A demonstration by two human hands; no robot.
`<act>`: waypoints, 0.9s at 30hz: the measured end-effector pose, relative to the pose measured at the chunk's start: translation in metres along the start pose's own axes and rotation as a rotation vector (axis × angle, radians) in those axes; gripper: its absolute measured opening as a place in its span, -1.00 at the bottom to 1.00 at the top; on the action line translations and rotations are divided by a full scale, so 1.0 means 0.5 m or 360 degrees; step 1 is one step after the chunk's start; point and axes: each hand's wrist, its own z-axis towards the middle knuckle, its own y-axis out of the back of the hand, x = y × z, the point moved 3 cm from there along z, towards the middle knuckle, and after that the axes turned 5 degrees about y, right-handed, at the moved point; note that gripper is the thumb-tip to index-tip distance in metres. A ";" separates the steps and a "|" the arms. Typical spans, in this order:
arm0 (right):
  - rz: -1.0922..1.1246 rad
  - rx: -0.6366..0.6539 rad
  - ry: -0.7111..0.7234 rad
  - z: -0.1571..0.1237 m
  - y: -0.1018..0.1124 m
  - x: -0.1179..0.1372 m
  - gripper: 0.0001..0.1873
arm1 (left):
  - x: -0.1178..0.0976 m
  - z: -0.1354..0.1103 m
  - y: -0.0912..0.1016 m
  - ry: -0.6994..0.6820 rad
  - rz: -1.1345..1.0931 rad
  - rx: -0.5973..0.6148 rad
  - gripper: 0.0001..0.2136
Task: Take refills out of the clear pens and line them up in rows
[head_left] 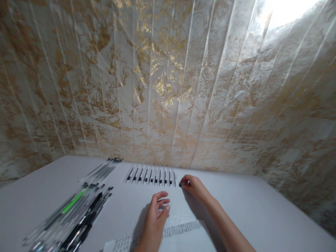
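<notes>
My right hand (193,187) rests on the white table (249,206), fingers pinched on the black end of a clear pen (180,184). That pen lies just right of a neat row of several clear pens with black caps (151,175) near the wall. My left hand (156,215) hovers low over the table in front of the row, fingers loosely curled and apart, holding nothing.
A heap of several pens (76,215), one with green inside, lies at the left front. More clear pens (101,170) lie behind it. A clear plastic wrapper (181,229) sits under my wrists. A gold-patterned panelled wall (168,87) rises right behind the table.
</notes>
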 end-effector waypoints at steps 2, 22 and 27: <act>-0.0012 -0.0004 -0.0025 0.001 -0.006 -0.001 -0.77 | 0.000 0.000 0.000 -0.0011 0.0015 0.0003 -0.62; -0.0032 0.0018 0.0017 0.008 -0.016 0.029 -0.75 | 0.005 0.003 -0.002 -0.0019 0.0032 0.0026 -0.65; -0.0060 -0.0044 -0.0052 0.008 -0.016 0.033 -0.79 | 0.000 -0.001 -0.002 -0.0012 0.0030 0.0020 -0.65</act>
